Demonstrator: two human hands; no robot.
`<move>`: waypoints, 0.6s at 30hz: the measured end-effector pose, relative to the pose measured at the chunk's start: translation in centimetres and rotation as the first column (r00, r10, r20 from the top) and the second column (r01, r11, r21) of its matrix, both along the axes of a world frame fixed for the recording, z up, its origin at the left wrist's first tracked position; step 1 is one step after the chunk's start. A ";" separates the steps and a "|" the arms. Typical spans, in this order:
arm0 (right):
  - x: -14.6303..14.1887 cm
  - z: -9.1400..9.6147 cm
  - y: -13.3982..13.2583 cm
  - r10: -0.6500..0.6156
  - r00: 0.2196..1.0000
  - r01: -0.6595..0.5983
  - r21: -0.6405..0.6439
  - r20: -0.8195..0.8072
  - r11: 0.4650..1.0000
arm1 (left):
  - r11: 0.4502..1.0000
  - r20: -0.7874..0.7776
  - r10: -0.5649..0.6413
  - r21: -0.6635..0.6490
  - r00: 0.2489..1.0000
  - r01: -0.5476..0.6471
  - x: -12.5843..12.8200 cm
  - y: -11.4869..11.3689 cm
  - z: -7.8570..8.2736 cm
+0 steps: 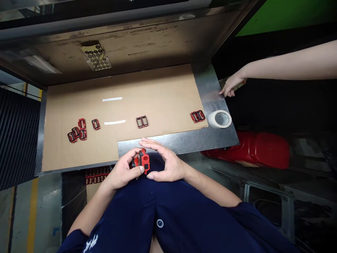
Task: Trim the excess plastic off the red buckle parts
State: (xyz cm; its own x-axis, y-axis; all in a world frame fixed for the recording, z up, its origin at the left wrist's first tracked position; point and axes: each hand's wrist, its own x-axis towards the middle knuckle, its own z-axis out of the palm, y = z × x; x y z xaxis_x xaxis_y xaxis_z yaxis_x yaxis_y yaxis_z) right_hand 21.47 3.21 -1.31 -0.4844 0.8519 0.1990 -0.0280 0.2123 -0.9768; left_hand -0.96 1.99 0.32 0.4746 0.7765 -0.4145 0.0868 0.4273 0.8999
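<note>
My left hand and my right hand meet close to my body, just below the table's front edge. Between them they pinch a small red buckle part with dark openings. Fingers of both hands curl around it. On the cardboard sheet lie more red buckles: a cluster at the left, a single one, a dark pair in the middle and a red pair at the right.
A roll of white tape sits on the metal table at the right. Another person's hand rests at the table's right edge. A sticker sheet lies at the back. A box of red parts sits below the table's front; a red container stands right.
</note>
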 end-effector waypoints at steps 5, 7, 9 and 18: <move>1.1 0.1 -0.5 -0.081 0.987 0.030 -0.339 -0.139 0.940 | 0.998 -0.056 0.044 0.037 0.997 -0.042 0.1 -0.3 0.6; 1.1 0.2 -0.7 -0.049 0.979 -0.049 -0.462 -0.199 0.885 | 0.998 -0.086 0.042 0.057 0.995 -0.037 0.2 -0.4 0.7; 0.8 0.3 -0.9 -0.012 0.968 -0.133 -0.552 -0.252 0.823 | 0.997 -0.131 0.032 0.073 0.991 -0.023 0.4 -0.5 0.8; 0.5 0.1 -0.9 -0.019 0.962 -0.175 -0.671 -0.271 0.721 | 0.979 -0.256 0.020 0.202 0.966 0.033 0.7 -0.9 0.7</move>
State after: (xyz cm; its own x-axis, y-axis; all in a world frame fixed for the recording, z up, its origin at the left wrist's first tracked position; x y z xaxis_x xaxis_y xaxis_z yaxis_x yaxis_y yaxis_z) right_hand 21.94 2.27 -1.17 -0.5735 0.7612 -0.3027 -0.2670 -0.5230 -0.8094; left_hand -0.21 1.04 0.98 0.3783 0.8541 -0.3570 0.3276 0.2372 0.9146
